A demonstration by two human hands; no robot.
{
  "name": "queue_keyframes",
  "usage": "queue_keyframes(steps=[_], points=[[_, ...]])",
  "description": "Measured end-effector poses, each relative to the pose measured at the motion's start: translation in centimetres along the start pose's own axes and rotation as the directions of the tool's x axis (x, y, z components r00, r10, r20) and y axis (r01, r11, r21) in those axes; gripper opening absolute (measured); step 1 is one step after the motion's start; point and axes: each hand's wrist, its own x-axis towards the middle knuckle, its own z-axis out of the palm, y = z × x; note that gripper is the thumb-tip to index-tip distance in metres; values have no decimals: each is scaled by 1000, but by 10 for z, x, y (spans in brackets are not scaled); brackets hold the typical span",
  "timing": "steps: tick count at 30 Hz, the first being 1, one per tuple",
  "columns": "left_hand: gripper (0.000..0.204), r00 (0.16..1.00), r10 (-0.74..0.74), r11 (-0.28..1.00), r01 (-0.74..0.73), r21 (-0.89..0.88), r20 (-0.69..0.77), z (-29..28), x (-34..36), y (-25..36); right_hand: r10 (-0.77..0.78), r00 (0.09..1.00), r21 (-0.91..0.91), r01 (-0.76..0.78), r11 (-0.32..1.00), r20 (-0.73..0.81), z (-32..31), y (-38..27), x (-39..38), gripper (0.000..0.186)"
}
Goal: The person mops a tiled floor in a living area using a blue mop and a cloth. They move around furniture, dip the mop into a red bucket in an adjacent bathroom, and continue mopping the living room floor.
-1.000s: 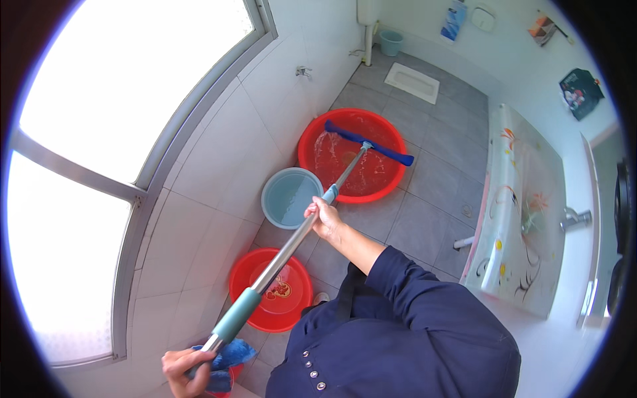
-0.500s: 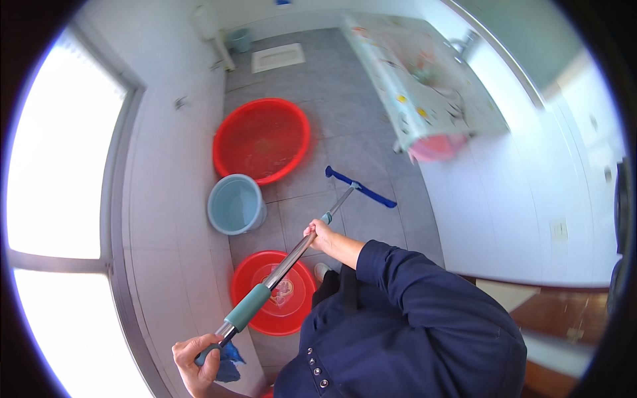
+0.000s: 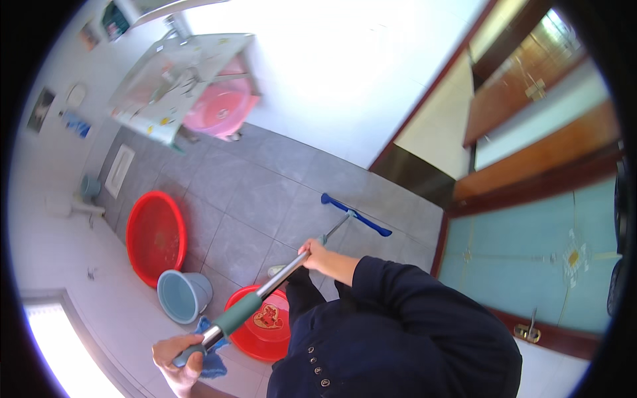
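I hold a long-handled floor squeegee [image 3: 275, 281] slantwise across my front. Its metal pole has a green foam grip, and the narrow blue head [image 3: 356, 214] rests on the grey tiles ahead. My left hand [image 3: 178, 361] is closed round the pole's upper end, thumb on top. Lower down, my right hand [image 3: 314, 256] wraps the metal shaft. A fluffy blue cloth [image 3: 212, 365] shows just under the upper end; how it is attached cannot be made out. Below the pole lies a red basin [image 3: 255, 345] with a printed base, partly hidden by my clothes.
A light-blue bucket [image 3: 184, 297] and a large red tub [image 3: 156, 239] stand at the left wall. At the far left are a squat toilet [image 3: 119, 171] and a washstand [image 3: 152, 93] with a pink basin [image 3: 222, 109] beneath. A glass-panelled door [image 3: 517, 252] is at right.
My view has swung right, bringing the doors into sight. The squeegee head now lies on tiles nearer the doorway side; both hands keep their hold on the pole.
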Motion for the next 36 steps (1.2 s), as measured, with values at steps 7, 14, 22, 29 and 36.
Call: queue_keyframes(steps=[7, 14, 22, 29, 36], points=[[53, 938, 326, 883, -258, -393, 118, 170, 78, 92, -220, 957, 443, 117, 889, 189, -102, -214, -57, 21], [23, 906, 219, 924, -74, -375, 361, 287, 123, 135, -360, 890, 674, 85, 734, 280, -191, -388, -133, 20], [12, 900, 190, 890, 10, -456, 392, 367, 202, 147, -233, 899, 847, -225, 481, 371, -229, -489, -256, 14], [12, 866, 120, 877, 137, -461, 485, 455, 268, 160, -390, 766, 854, -401, 333, 511, -259, -512, -273, 10], [16, 737, 221, 921, 57, -384, 639, 590, 314, 226, -244, 813, 843, -467, 266, 528, -295, -598, -209, 22]])
